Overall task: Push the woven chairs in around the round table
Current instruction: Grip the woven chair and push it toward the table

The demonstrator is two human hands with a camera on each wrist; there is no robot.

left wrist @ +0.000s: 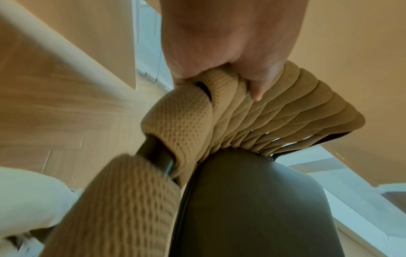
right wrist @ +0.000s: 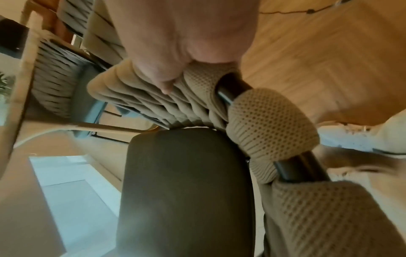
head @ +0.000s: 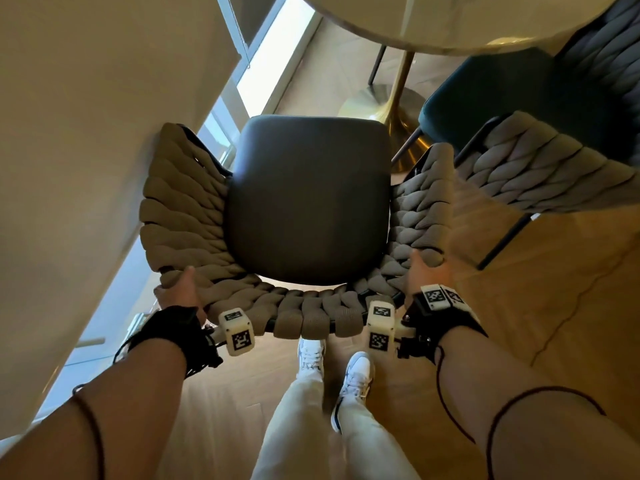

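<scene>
Floor: pale herringbone wood (head: 554,306) underfoot, a cream wall to the chair's left.
Shoes: white trainers (head: 353,375) planted just behind the chair, nearest of all.
Left hand: left hand (head: 180,289) clamped over the back rim of the woven chair (head: 304,202) at its left rear corner, thumb hooked down on the inner weave, fingers wrapped out of sight behind.
Right hand: right hand (head: 426,275) mirrors it on the right rear corner, thumb inside, curled tight round the padded cord.
Arms: both reach forward and down, wrists level, squared up behind the chair.
Handling: soft knitted cords give under the thumbs, but a stiff dark tube frame (right wrist: 228,90) sits beneath, so the rim looks the right hold. Likely a moderate weight; it should slide, not lift.
Seat: dark smooth seat pad (head: 308,199) faces the table.
Beyond: round table (head: 450,26) on its gold pedestal (head: 398,98) ahead of the chair; seat not yet under the top.
Neighbour: second woven chair (head: 540,168) just right of ours, near touching. Watch that gap.
</scene>
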